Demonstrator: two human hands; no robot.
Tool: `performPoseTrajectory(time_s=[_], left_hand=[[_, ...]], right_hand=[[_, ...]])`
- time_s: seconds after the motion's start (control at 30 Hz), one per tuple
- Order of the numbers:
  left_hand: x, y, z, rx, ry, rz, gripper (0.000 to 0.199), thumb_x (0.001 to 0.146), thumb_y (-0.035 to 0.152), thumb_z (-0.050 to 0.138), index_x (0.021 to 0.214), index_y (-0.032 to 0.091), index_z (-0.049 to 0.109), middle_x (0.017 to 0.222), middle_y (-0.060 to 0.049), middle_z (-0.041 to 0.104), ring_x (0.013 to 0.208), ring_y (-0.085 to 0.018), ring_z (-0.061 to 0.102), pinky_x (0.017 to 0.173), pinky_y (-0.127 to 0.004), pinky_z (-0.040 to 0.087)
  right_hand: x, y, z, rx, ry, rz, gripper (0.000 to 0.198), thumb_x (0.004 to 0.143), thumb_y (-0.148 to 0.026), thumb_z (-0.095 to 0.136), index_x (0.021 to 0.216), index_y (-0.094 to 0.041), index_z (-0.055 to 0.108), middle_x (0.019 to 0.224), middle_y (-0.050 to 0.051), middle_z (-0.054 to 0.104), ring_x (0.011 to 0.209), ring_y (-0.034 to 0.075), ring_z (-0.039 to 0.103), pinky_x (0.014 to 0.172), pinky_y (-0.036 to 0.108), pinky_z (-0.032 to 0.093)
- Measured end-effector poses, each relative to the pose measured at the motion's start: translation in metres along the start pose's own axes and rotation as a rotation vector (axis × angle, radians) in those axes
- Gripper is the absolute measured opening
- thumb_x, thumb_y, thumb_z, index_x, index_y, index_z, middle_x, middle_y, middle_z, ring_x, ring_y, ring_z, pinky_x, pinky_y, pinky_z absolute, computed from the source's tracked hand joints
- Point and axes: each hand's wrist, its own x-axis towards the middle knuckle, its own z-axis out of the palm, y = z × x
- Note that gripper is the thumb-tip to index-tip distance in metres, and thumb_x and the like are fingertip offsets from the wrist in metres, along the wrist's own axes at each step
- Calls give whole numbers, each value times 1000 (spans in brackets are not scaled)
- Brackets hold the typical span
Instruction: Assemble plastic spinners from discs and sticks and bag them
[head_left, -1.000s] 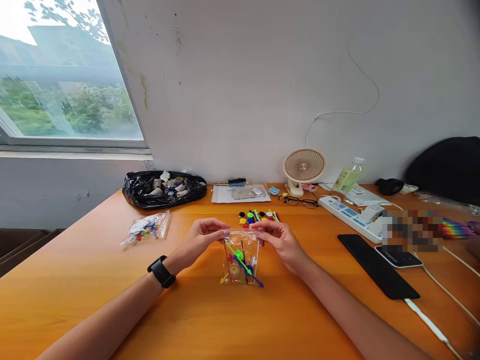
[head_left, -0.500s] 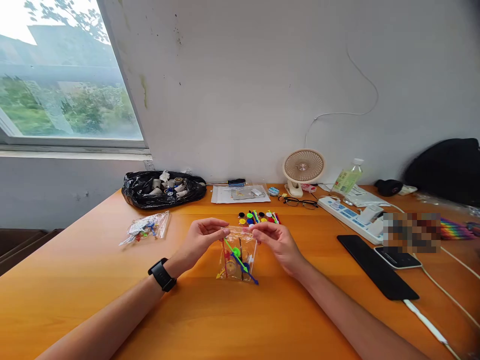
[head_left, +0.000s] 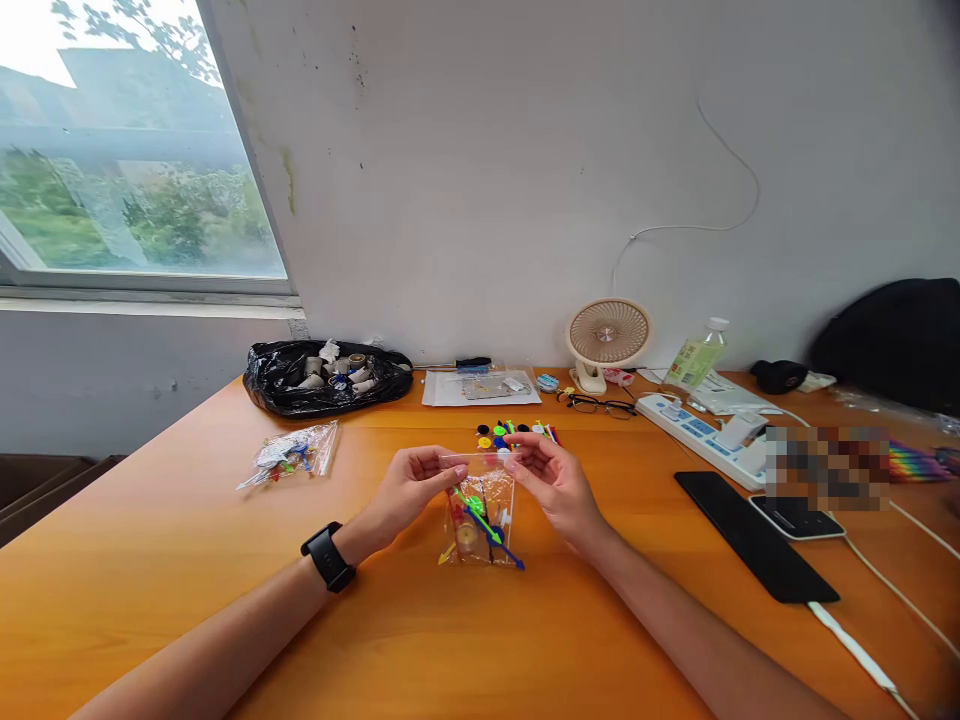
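A clear plastic zip bag (head_left: 480,510) hangs upright between my hands. Inside it are coloured plastic arrows, among them a green arrow (head_left: 480,515) and a blue one, with several round pieces. My left hand (head_left: 416,487) pinches the bag's top left edge between thumb and fingers. The top right corner is pinched by my right hand (head_left: 555,485). Just beyond the bag lies a group of loose coloured discs and arrows (head_left: 514,435), partly hidden by my right fingers. Another filled clear bag (head_left: 296,453) lies flat on the left of the table.
A black plastic bag (head_left: 262,385) with cylindrical items stands at the back left. Papers (head_left: 442,390), a small fan (head_left: 607,335), glasses (head_left: 600,404) and a bottle (head_left: 697,358) line the wall. On the right lie a power strip (head_left: 697,432), a black phone-like slab (head_left: 750,535) and cables.
Both hands still hold the bag's top edge. The left hand has shifted slightly right, and the bag has moved a little right, with the green arrow lower in view.
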Motion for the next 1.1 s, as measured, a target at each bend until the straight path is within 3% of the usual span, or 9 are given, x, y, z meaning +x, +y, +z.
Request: performPoseTrajectory(time_s=[0.23, 0.4, 0.57, 0.87, 1.1], left_hand=[[-2, 2, 4, -36, 2, -13, 32, 80, 42, 89, 83, 14, 75, 81, -5, 76, 74, -14, 65, 71, -24, 50], [-2, 4, 3, -29, 9, 0, 39, 80, 46, 88, 71, 13, 68, 69, 0, 68, 65, -9, 57, 64, -21, 44], [-2, 4, 2, -31, 19, 3, 40, 79, 47, 88, 71, 14, 68, 70, 0, 68, 66, -9, 56, 64, -21, 43], [3, 4, -5, -8, 27, 3, 31, 78, 42, 90, 88, 14, 79, 86, -6, 78, 79, -15, 67, 75, -26, 52], [10, -5, -19, 16, -54, 64, 33, 82, 43, 87, 83, 14, 70, 84, -4, 77, 76, -14, 69, 74, -26, 54]], right_hand=[[1, 6, 0, 16, -53, 143, 32, 75, -46, 91, 86, -20, 77, 90, 4, 76, 84, 17, 67, 78, 29, 54], [1, 6, -1, 26, -43, 136, 32, 75, -48, 91, 89, -21, 79, 82, 2, 75, 76, 15, 65, 71, 27, 52], [1, 2, -1, 53, -60, 159, 33, 69, -43, 96, 89, -22, 79, 90, 4, 78, 84, 17, 70, 79, 29, 55], [3, -2, -1, 33, -38, 137, 28, 69, -41, 95, 81, -21, 79, 78, 1, 74, 72, 14, 64, 71, 27, 53], [0, -2, -2, 86, -36, 171, 21, 72, -37, 90, 86, -23, 84, 85, 4, 77, 77, 17, 64, 69, 29, 51]])
